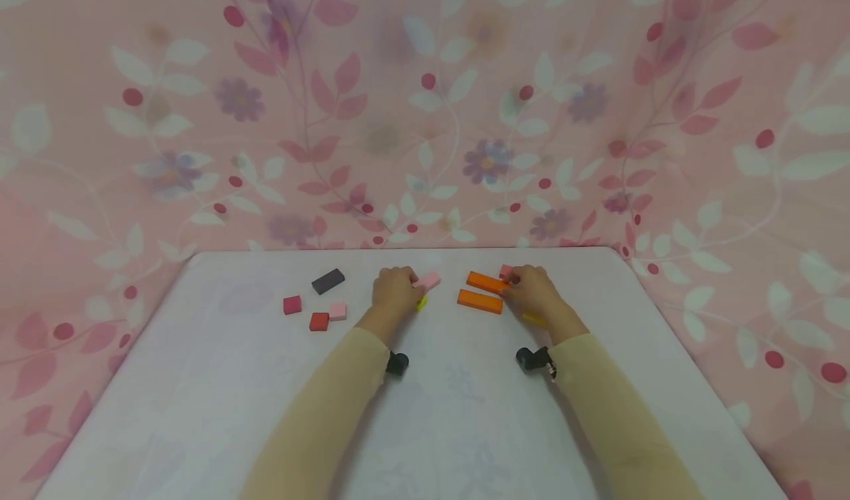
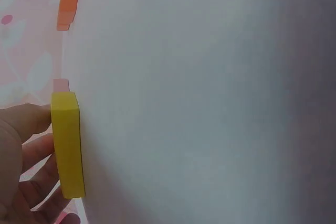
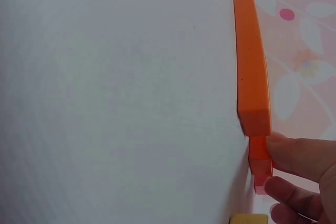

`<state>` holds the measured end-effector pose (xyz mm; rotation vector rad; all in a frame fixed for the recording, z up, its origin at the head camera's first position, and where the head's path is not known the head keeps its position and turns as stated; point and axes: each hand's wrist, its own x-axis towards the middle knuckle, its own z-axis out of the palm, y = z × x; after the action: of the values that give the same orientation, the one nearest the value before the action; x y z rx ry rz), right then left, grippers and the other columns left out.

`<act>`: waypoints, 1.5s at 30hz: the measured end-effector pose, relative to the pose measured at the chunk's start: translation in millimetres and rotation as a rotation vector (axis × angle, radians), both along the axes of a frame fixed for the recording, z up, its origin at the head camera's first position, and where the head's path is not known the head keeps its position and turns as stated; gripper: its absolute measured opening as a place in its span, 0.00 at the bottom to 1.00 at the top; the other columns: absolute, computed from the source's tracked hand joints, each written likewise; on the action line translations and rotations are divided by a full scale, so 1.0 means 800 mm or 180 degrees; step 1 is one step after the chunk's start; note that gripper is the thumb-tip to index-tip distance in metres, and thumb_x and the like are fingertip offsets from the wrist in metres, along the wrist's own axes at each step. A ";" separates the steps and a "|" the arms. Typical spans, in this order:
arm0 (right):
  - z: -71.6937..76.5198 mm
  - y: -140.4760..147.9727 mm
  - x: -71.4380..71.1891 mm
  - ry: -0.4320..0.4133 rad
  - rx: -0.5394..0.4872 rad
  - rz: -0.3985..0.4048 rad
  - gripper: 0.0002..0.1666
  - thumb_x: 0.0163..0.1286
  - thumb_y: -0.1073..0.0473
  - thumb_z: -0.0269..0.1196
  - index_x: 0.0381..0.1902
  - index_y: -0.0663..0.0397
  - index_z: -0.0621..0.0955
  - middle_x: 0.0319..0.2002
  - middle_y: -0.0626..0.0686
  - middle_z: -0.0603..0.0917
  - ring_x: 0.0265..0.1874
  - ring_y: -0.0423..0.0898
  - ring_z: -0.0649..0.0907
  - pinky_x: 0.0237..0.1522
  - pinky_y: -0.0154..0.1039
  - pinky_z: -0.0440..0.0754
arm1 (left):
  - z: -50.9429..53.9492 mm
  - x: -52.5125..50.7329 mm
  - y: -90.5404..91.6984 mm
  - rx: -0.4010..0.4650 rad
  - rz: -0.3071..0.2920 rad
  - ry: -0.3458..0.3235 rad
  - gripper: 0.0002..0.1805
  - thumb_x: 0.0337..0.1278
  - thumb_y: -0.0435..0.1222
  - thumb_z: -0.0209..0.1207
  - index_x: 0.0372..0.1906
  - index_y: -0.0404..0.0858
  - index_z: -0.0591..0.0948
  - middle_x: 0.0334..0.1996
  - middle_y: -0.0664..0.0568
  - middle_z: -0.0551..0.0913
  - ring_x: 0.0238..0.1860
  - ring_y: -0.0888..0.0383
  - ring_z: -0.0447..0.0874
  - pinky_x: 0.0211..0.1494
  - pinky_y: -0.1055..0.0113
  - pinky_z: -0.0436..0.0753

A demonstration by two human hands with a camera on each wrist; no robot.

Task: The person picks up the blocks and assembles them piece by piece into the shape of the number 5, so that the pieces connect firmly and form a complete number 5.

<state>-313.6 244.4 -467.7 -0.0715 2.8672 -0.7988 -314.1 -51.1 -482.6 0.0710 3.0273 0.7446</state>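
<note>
My left hand [image 1: 393,295] bends over a light pink block [image 1: 429,281], pinching its left end between thumb and fingers in the head view. A yellow block [image 2: 68,145] stands on the near side of those fingers and hides part of them in the left wrist view. My right hand [image 1: 536,293] pinches the right end of the farther orange block [image 1: 485,282], with the thumb [image 3: 296,153] on it. A coral block [image 3: 261,184] lies just beyond, beside the fingertips. The second orange block [image 1: 479,301] lies nearer, roughly parallel. Another yellow block [image 1: 534,319] is partly under my right wrist.
On the left part of the white table [image 1: 199,382] lie a dark grey block [image 1: 328,282], a crimson block [image 1: 292,305], a red block [image 1: 319,321] and a small pink block [image 1: 338,311]. A floral cloth [image 1: 425,116] hangs behind the table.
</note>
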 end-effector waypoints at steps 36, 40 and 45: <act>-0.005 -0.077 -0.027 0.0255 0.0085 0.0448 0.13 0.68 0.52 0.68 0.47 0.49 0.84 0.44 0.52 0.81 0.47 0.53 0.73 0.52 0.49 0.71 | 0.003 0.011 -0.014 -0.0324 0.0330 0.0035 0.22 0.67 0.47 0.57 0.61 0.45 0.82 0.49 0.44 0.83 0.48 0.44 0.73 0.58 0.49 0.71; -0.004 -0.083 -0.027 0.0271 0.0065 0.0531 0.12 0.68 0.53 0.67 0.47 0.49 0.84 0.43 0.53 0.81 0.46 0.53 0.73 0.51 0.47 0.72 | 0.003 0.014 -0.011 -0.0366 0.0388 0.0034 0.23 0.67 0.48 0.57 0.63 0.45 0.82 0.49 0.44 0.83 0.48 0.44 0.72 0.57 0.49 0.71; -0.002 -0.090 -0.028 0.0268 0.0098 0.0566 0.12 0.68 0.52 0.68 0.48 0.48 0.84 0.44 0.52 0.81 0.46 0.52 0.73 0.49 0.46 0.72 | 0.005 0.018 -0.009 -0.0362 0.0451 0.0044 0.24 0.66 0.49 0.58 0.63 0.45 0.81 0.49 0.44 0.83 0.48 0.44 0.72 0.58 0.49 0.70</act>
<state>-335.9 172.7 -469.1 -0.3589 2.8978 -0.7331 -299.9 -58.4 -478.4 -0.1424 3.1060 0.5797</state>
